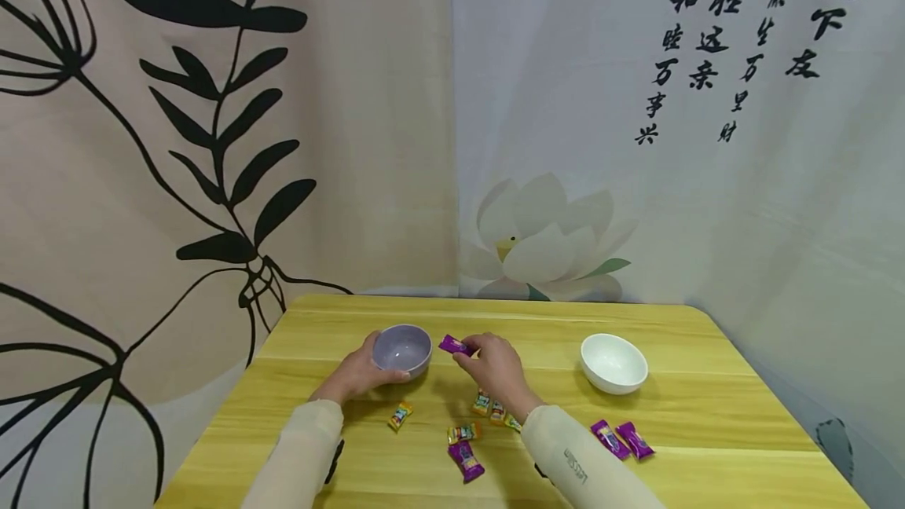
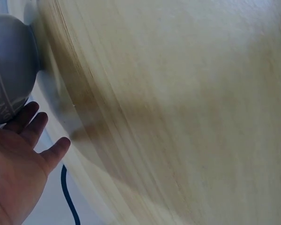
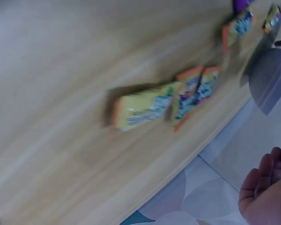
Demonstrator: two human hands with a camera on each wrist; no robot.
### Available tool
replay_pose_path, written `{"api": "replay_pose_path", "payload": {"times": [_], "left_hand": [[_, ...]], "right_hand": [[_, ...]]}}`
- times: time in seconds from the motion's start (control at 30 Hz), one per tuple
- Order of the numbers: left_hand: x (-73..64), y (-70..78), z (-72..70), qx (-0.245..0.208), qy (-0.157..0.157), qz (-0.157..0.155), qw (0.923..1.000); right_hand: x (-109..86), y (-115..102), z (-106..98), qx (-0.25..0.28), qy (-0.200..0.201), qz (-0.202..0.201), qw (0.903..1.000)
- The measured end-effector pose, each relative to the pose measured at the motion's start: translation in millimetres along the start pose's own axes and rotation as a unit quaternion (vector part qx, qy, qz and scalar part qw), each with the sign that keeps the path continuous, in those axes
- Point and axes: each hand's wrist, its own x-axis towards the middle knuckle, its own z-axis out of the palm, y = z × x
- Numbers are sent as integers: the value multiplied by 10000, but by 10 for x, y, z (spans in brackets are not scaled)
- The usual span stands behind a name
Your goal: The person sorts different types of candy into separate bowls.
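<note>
My left hand (image 1: 359,371) grips a small purple bowl (image 1: 403,349), thumb along its near side and fingers behind the far left rim. In the left wrist view the fingers of the left hand (image 2: 18,164) lie against the underside of the grey-looking bowl (image 2: 11,65). Just right of the bowl, my right hand (image 1: 495,366) pinches a purple-wrapped candy (image 1: 454,345) by one end, above the tabletop. The right wrist view has this hand (image 3: 269,190) at its lower right edge, with the candy mostly cut off.
A white bowl (image 1: 614,364) stands to the right. Two purple candies (image 1: 622,440) lie in front of it. Yellow candies (image 1: 491,405) lie under the right forearm. Nearer the middle are a yellow candy (image 1: 463,433), a purple one (image 1: 467,462) and another yellow one (image 1: 400,415).
</note>
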Motion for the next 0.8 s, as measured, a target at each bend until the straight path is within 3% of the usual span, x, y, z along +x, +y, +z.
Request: {"api": "replay_pose_path", "payload": {"times": [0.33, 0.8], "left_hand": [[-6, -16, -22, -33, 18, 31, 10000], [1, 19, 2, 1, -26, -26, 10000]], "right_hand": [[313, -126, 205, -134, 157, 40, 9998], [490, -304, 487, -503, 82, -168, 9986]]}}
